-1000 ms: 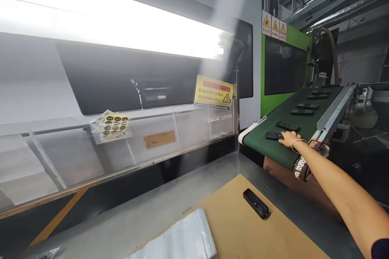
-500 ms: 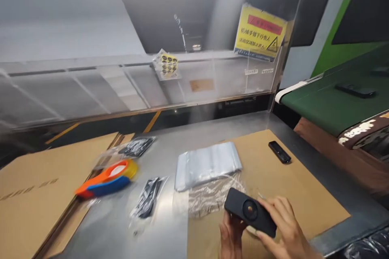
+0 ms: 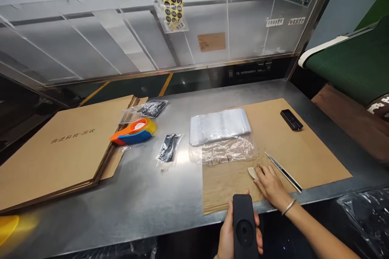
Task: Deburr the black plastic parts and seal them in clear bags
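My left hand (image 3: 226,230) is wrapped round a black device (image 3: 243,218) with a round recess, held upright at the table's front edge. On the cardboard sheet (image 3: 313,158), my right hand (image 3: 269,182) has its fingers closed on a small pale piece (image 3: 253,173). A slim cutter knife (image 3: 284,172) lies just right of that hand. Beyond both hands rests a stack of clear plastic bags (image 3: 220,126). Another black device (image 3: 291,120) lies at the sheet's right side.
An orange and blue tape dispenser (image 3: 133,131), a bagged black item (image 3: 168,147) and another bagged item (image 3: 153,108) lie left of centre. Stacked cardboard (image 3: 69,141) covers the left side. A clear panel (image 3: 139,40) stands behind; a green conveyor (image 3: 361,60) is at right.
My right hand has left the black device and moved onto the cardboard at the pale piece. My left hand has brought the device lower and turned it upright. The view has tilted down.
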`<state>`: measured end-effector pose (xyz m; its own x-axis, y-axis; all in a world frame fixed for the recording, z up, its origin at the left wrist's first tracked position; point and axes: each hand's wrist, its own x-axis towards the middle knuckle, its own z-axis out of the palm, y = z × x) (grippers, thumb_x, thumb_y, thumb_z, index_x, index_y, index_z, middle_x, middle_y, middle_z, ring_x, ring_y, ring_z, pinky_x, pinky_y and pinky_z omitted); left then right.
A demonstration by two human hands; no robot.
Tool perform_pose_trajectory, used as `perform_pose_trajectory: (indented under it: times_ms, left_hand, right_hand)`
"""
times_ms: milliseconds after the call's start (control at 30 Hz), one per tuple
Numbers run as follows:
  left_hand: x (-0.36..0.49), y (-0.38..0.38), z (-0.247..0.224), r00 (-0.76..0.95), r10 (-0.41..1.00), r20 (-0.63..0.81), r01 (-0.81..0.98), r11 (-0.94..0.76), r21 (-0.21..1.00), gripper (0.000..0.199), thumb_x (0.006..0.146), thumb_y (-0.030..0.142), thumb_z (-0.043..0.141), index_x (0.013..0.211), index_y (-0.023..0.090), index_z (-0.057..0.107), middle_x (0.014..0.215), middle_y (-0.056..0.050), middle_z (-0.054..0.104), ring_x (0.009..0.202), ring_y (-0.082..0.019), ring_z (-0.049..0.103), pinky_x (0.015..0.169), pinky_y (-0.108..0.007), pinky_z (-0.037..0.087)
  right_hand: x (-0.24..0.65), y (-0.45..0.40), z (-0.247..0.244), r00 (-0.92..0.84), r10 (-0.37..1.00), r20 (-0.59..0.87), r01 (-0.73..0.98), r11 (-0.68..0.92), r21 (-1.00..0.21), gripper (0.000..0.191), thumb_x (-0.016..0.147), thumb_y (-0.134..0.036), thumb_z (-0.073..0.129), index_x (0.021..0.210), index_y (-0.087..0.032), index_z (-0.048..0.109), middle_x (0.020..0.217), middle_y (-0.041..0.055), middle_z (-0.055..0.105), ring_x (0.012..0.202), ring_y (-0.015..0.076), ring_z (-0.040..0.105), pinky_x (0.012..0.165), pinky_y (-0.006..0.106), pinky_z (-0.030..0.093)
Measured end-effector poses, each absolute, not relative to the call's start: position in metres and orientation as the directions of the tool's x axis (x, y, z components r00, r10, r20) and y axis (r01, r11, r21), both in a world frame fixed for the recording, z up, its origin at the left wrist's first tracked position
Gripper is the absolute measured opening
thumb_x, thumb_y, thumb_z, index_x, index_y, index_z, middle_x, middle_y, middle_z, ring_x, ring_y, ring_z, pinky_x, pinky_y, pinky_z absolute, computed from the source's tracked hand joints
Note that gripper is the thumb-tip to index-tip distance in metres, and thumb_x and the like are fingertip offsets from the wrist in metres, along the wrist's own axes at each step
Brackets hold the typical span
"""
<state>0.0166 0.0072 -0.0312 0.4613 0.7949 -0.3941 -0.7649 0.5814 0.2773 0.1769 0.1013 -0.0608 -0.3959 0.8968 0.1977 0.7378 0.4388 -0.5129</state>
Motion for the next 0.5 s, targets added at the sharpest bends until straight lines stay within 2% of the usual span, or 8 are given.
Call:
perform_pose_trajectory:
  times_ms: [67, 133, 267, 367, 500]
  left_hand:
    - [0.016, -0.005, -0.032, 0.497, 0.788, -0.363, -0.767, 0.595, 0.241, 0.064, 0.081, 0.065, 0.022, 0.134, 0.031, 0.029, 0.069, -0.002, 0.064, 0.043, -0.015, 0.061, 0.036, -0.023, 0.045]
    - [0.014, -0.016, -0.032, 0.530, 0.774, -0.347, -0.758, 0.616, 0.215, 0.067, 0.081, 0.065, 0.020, 0.139, 0.034, 0.010, 0.067, -0.002, 0.065, 0.043, -0.017, 0.062, 0.034, -0.020, 0.042]
    - [0.009, -0.031, -0.027, 0.539, 0.733, -0.416, -0.716, 0.658, 0.231, 0.067, 0.084, 0.060, 0.015, 0.137, 0.031, -0.014, 0.066, -0.004, 0.066, 0.044, -0.018, 0.063, 0.035, -0.020, 0.042]
    - [0.008, -0.037, -0.023, 0.545, 0.697, -0.466, -0.676, 0.694, 0.248, 0.065, 0.086, 0.057, 0.012, 0.137, 0.027, -0.015, 0.065, -0.006, 0.067, 0.044, -0.019, 0.064, 0.036, -0.020, 0.043]
    - [0.009, -0.044, -0.020, 0.538, 0.655, -0.531, -0.631, 0.730, 0.261, 0.067, 0.086, 0.057, 0.016, 0.139, 0.019, 0.005, 0.060, -0.006, 0.066, 0.042, -0.019, 0.063, 0.037, -0.022, 0.043]
  right_hand:
    - [0.180, 0.094, -0.047, -0.422, 0.892, 0.164, 0.716, 0.439, -0.543, 0.025, 0.081, -0.021, 0.048, 0.104, -0.013, 0.055, 0.098, 0.0115, 0.055, 0.092, 0.0237, 0.050, 0.080, 0.041, 0.046]
    - [0.185, 0.080, -0.025, -0.450, 0.884, 0.131, 0.674, 0.432, -0.599, 0.023, 0.079, -0.022, 0.051, 0.101, -0.016, 0.054, 0.095, 0.0087, 0.055, 0.089, 0.0214, 0.051, 0.078, 0.037, 0.047]
    - [0.193, 0.044, 0.022, -0.627, 0.766, 0.144, 0.450, 0.507, -0.735, 0.041, 0.080, -0.020, 0.050, 0.121, -0.020, 0.043, 0.110, 0.0105, 0.051, 0.102, 0.0226, 0.048, 0.087, 0.039, 0.043]
    - [0.194, 0.025, 0.045, -0.794, 0.593, 0.136, 0.333, 0.611, -0.718, 0.051, 0.082, -0.017, 0.051, 0.130, -0.021, 0.036, 0.113, 0.0125, 0.048, 0.103, 0.0232, 0.047, 0.086, 0.040, 0.042]
    - [0.193, 0.015, 0.053, -0.858, 0.513, 0.040, 0.344, 0.629, -0.697, 0.051, 0.084, -0.011, 0.046, 0.132, -0.021, 0.034, 0.108, 0.0129, 0.051, 0.096, 0.0200, 0.049, 0.079, 0.035, 0.046]
